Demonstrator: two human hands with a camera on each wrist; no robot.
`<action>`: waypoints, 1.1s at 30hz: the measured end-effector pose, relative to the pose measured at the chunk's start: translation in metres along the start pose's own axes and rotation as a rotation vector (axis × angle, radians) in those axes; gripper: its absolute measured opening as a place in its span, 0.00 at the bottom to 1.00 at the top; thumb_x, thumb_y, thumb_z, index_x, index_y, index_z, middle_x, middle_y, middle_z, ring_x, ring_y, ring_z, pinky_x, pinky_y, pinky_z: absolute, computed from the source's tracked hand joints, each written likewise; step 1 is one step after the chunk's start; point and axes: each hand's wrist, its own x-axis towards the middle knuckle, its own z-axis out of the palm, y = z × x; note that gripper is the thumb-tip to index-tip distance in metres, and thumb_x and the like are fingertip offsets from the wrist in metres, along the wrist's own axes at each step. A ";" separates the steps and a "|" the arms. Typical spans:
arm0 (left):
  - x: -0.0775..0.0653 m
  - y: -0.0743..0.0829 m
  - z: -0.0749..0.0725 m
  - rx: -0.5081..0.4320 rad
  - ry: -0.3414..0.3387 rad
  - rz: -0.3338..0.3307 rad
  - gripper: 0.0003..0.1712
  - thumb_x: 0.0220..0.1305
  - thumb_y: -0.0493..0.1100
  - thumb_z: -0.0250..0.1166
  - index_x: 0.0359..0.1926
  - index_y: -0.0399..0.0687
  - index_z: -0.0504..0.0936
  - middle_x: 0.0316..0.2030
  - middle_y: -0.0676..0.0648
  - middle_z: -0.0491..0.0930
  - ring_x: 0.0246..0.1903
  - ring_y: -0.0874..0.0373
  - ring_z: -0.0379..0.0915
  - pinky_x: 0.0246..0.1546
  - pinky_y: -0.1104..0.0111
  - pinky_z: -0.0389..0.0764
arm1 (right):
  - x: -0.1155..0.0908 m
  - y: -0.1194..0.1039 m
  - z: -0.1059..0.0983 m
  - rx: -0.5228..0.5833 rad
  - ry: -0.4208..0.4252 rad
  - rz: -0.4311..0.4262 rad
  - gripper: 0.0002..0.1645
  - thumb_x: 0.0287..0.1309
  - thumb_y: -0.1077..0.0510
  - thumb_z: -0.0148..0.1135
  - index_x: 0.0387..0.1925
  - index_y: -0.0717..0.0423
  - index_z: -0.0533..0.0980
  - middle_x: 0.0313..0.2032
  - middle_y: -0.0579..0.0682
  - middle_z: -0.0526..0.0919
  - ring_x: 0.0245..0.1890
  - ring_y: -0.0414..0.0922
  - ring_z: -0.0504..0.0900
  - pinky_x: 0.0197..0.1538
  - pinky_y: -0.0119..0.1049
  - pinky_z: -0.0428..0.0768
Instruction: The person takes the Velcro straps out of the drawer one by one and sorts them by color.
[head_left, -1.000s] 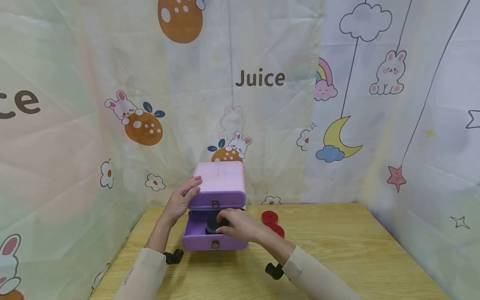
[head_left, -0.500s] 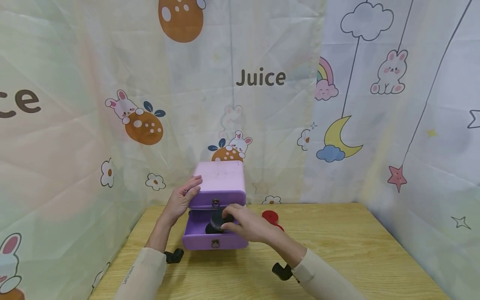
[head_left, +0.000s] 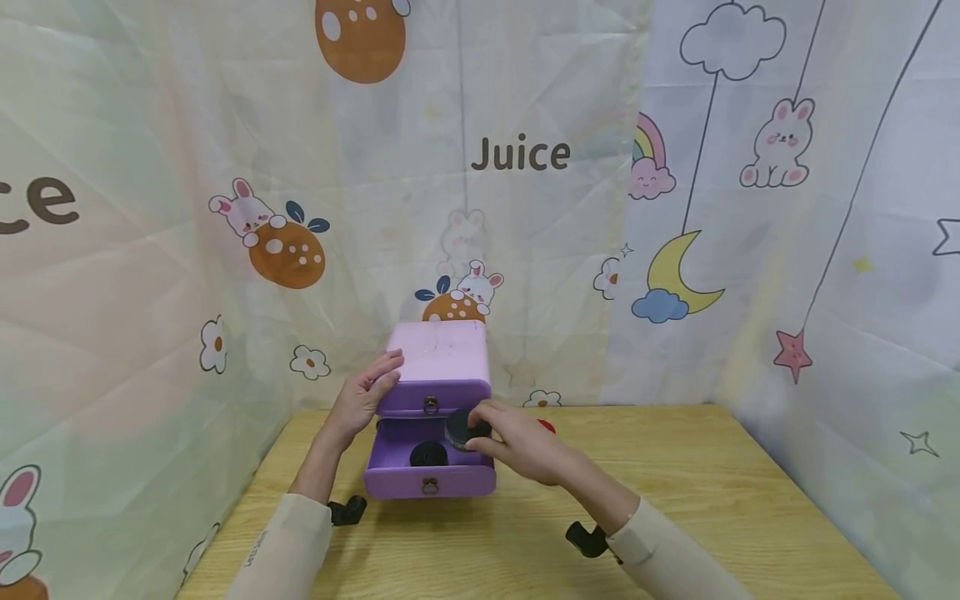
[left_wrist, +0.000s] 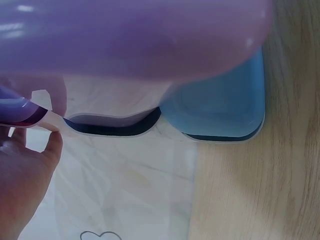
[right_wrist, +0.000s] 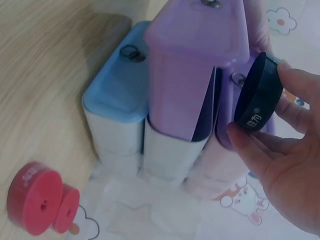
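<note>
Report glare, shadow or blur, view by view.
Head: faint shadow on the table below the open drawer; left wrist: white glare spots, upper left, on a purple surface; right wrist: lettering smeared on larger red roll, clearer on held black roll.

Cream sleeves (head_left: 281, 550), small dark lettering (head_left: 257, 548) on left; black angular devices (head_left: 348, 510) beside cuffs (head_left: 634, 532).

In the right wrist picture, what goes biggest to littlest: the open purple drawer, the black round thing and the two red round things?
1. Open purple drawer
2. Black round thing and left red round thing: too alike to rank, different nearness maybe
3. Right red round thing
</note>
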 end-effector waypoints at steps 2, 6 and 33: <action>0.001 0.000 0.000 0.005 0.003 -0.001 0.28 0.77 0.52 0.62 0.71 0.46 0.77 0.77 0.48 0.66 0.83 0.50 0.44 0.82 0.46 0.43 | -0.002 0.003 -0.002 -0.002 0.005 0.007 0.15 0.74 0.42 0.60 0.52 0.45 0.76 0.48 0.39 0.79 0.41 0.37 0.78 0.44 0.32 0.79; 0.002 0.001 -0.001 0.019 0.004 -0.007 0.29 0.76 0.54 0.62 0.71 0.47 0.76 0.78 0.50 0.66 0.83 0.50 0.43 0.82 0.46 0.44 | -0.006 0.011 -0.006 -0.019 0.003 -0.006 0.15 0.75 0.43 0.59 0.52 0.46 0.75 0.50 0.40 0.79 0.45 0.37 0.79 0.48 0.34 0.79; -0.001 0.001 -0.001 -0.005 -0.004 0.001 0.28 0.77 0.52 0.62 0.71 0.46 0.77 0.77 0.49 0.66 0.83 0.51 0.42 0.82 0.46 0.42 | -0.025 0.073 -0.013 0.025 0.054 0.109 0.13 0.74 0.50 0.62 0.49 0.54 0.76 0.45 0.51 0.79 0.45 0.45 0.76 0.47 0.40 0.78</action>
